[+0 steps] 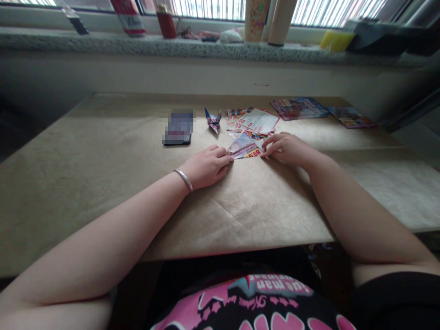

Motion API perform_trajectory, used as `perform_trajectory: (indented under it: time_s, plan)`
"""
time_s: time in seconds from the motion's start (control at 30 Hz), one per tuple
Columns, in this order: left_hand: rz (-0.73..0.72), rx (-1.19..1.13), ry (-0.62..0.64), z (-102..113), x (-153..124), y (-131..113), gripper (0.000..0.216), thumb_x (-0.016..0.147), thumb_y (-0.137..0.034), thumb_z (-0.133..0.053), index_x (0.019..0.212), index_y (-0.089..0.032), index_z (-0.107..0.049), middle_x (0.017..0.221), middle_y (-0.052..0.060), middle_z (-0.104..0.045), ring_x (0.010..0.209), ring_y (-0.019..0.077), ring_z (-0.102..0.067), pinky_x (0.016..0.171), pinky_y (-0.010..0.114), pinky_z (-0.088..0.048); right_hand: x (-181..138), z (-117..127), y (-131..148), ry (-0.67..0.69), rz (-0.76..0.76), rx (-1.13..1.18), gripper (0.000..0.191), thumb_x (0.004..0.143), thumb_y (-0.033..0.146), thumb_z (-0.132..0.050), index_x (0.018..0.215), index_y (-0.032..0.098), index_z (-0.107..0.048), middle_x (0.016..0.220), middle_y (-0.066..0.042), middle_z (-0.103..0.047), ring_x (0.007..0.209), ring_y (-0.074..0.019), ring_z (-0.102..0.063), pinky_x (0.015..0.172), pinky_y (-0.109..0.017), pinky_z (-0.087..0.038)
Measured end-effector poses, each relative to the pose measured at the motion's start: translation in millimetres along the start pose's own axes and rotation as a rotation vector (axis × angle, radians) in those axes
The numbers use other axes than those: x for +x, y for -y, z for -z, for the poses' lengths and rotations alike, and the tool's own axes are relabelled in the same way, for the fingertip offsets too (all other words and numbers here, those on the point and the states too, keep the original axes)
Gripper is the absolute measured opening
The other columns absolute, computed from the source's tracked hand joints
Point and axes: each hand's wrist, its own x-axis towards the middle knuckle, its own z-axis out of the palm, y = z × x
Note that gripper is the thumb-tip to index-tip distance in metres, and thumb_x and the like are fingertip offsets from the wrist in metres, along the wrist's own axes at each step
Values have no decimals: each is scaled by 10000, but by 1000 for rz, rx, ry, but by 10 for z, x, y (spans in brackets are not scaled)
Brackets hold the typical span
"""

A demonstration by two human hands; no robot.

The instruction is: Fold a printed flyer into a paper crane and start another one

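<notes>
A partly folded sheet of printed paper (pixel 245 147) lies on the table between my hands, with bright lettering along its near edge. My left hand (pixel 210 167), with a silver bangle at the wrist, rests on the table and its fingertips press on the paper's left corner. At the right corner, my right hand (pixel 283 147) pinches the paper's edge between thumb and fingers. Just beyond the paper is a fanned pile of printed cards (pixel 257 120). A folded paper crane (pixel 213 121) stands to the left of that pile.
A phone (pixel 179 128) lies left of the crane. Toward the back right are a stack of colourful leaflets (pixel 299 109) and another small stack (pixel 352 117). Behind the table, a granite windowsill (pixel 192 49) carries a red container (pixel 166 23), a yellow object (pixel 337 41) and several other items.
</notes>
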Motion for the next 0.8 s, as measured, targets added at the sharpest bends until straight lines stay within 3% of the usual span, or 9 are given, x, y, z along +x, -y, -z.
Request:
perform_trajectory:
  time_s: [0.27,0.43,0.53,0.63,0.8]
  plan:
    - [0,7,-2,-11,3,1,350,947,-257,-444,1189,-115,-655,1049,144,-632,948,233,-561,890,383,-498,-28,51,-39,33,-11,43,275,791,167,-555,796,272,-809,988,-20,-757,882,-184,-680,868,-334,-511]
    - [-25,-18,-34,-42,8,33,338,947,-259,-450,1156,-117,-675,1054,138,-641,958,228,-571,901,381,-500,-61,126,-10,14,-59,-132,293,760,115,-560,792,270,-806,981,-10,-763,889,-205,-666,864,-361,-499]
    - [-35,-35,-56,-70,21,51,328,951,-256,-445,1119,-135,-700,1033,125,-652,942,218,-581,879,365,-507,-51,117,66,-79,-62,-233,296,762,95,-550,758,259,-797,960,-25,-755,883,-221,-649,854,-381,-487]
    - [-38,-43,-80,-86,45,50,321,952,-244,-442,1091,-150,-715,1012,117,-657,912,204,-585,857,353,-507,3,29,238,-214,-43,-143,306,802,100,-524,816,249,-790,947,-47,-738,909,-211,-644,867,-364,-486]
    - [-57,-51,-87,-107,79,39,338,955,-245,-431,1166,-184,-688,1026,105,-650,902,193,-576,853,346,-501,120,-174,559,-71,123,-19,300,836,123,-520,916,244,-783,986,-49,-735,911,-202,-636,886,-359,-473]
